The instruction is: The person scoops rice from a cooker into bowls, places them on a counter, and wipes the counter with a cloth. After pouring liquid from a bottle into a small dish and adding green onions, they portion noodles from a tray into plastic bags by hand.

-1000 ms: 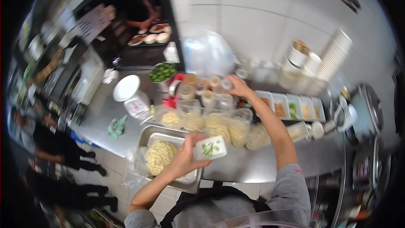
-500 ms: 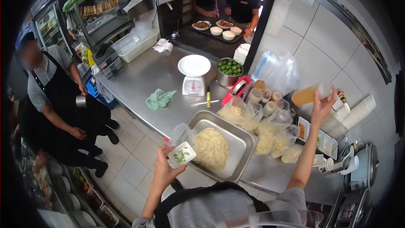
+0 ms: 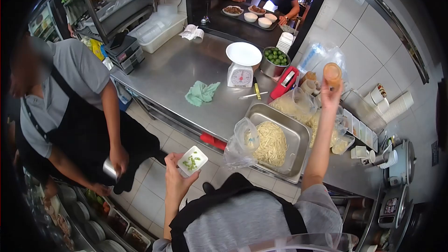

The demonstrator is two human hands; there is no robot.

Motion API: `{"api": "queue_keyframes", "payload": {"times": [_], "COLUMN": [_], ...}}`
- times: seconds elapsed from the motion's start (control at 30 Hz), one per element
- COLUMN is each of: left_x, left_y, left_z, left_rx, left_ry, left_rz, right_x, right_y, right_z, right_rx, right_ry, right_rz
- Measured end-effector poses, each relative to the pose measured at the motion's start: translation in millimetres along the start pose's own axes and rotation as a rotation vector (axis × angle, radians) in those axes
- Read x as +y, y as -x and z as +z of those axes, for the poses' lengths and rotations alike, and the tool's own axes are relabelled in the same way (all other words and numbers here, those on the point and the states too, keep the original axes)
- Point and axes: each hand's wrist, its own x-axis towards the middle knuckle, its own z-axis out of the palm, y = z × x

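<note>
My left hand point(image 3: 178, 177) is closed on a small white bowl point(image 3: 199, 153) with chopped green onion point(image 3: 190, 163) inside, held in front of the counter. My right hand point(image 3: 331, 97) is raised at the right and wrapped round a bottle point(image 3: 332, 73) of amber liquid, seen nearly end-on. Between my arms, a steel tray point(image 3: 295, 156) on the counter holds a heap of pale noodles point(image 3: 269, 143). A clear plastic bag point(image 3: 239, 151) hangs over the tray's left side. Bagged noodles point(image 3: 291, 105) lie beyond the tray, partly hidden by my right forearm.
A kitchen scale point(image 3: 241, 75), a green cloth point(image 3: 201, 93) and a pot of green limes point(image 3: 275, 57) stand on the counter point(image 3: 163, 74). At the left, close by, a co-worker point(image 3: 84, 93) holds a metal cup point(image 3: 110, 168). Stacked cups point(image 3: 396, 107) are at the right.
The bottle in my right hand has turned from lying sideways to nearly end-on. My view has shifted, and the co-worker at the left is now closer, bending toward the lower shelves.
</note>
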Motion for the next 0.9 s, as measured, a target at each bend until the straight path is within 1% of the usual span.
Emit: {"api": "queue_keyframes", "payload": {"times": [0.03, 0.1, 0.13, 0.17, 0.2, 0.27, 0.3, 0.37, 0.43, 0.5, 0.57, 0.67, 0.77, 0.8, 0.87, 0.9], "left_x": [-2, -8, -10, -11, -20, -13, -8, -3, -1, -6, -6, -3, -15, -23, -37, -42], "left_y": [-5, -16, -22, -28, -36, -53, -64, -89, -106, -127, -146, -172, -195, -204, -225, -233], "left_z": [-2, -3, -2, -3, 1, 0, 1, 3, 4, 7, 9, 13, 18, 21, 25, 26], "left_rx": [0.004, -0.002, 0.001, -0.004, -0.002, -0.006, 0.006, 0.036, 0.041, 0.053, 0.043, -0.007, -0.073, -0.095, -0.112, -0.13], "left_ry": [0.018, 0.043, 0.053, 0.059, 0.015, 0.036, 0.05, 0.061, 0.071, 0.011, -0.009, 0.033, 0.048, 0.049, -0.019, -0.052], "left_rz": [-0.002, -0.017, -0.018, -0.026, 0.062, 0.058, 0.063, 0.068, 0.047, 0.098, 0.158, 0.136, 0.106, 0.101, 0.197, 0.239], "right_x": [17, 45, 60, 74, 85, 117, 128, 151, 168, 194, 231, 253, 266, 269, 271, 274], "right_y": [2, 55, 58, 59, 61, 40, 26, 45, 83, 93, 90, 91, 88, 84, 81, 85], "right_z": [-5, 24, 29, 27, 18, -19, -25, -8, 40, 50, 30, 21, 4, 1, -8, -10], "right_rx": [-0.02, -0.1, -0.101, -0.09, -0.069, 0.048, 0.09, -0.055, -0.057, -0.37, -0.662, -1.087, -0.996, -1.014, -1.033, -0.964], "right_ry": [0.017, 0.063, 0.052, 0.041, 0.033, -0.099, -0.169, 0.032, 0.473, 0.765, 0.919, 1.375, 1.355, 1.347, 1.337, 1.25], "right_rz": [0.022, 0.221, 0.211, 0.202, 0.195, 0.25, 0.277, 0.433, 0.396, 0.256, 0.108, -0.276, -0.068, -0.086, -0.106, -0.053]}}
